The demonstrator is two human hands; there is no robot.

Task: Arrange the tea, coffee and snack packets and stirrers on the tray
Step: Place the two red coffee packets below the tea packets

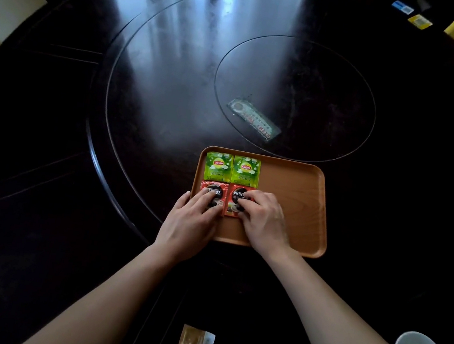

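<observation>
Tray (291, 187): holds four packets, left half.
Fingers: both hands flat, pressing the coffee packets (226, 198).
Snack packets (194, 343): off-tray, nearer the wearer.

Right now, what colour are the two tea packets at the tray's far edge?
Green, with a yellow and red logo; the tea packets show clearly in the head view.

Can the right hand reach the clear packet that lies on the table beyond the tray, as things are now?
Probably yes. The right hand rests on a red coffee packet on the tray. The clear packet lies on the table just past the tray's far rim, and nothing stands between them. The arm looks able to stretch forward.
</observation>
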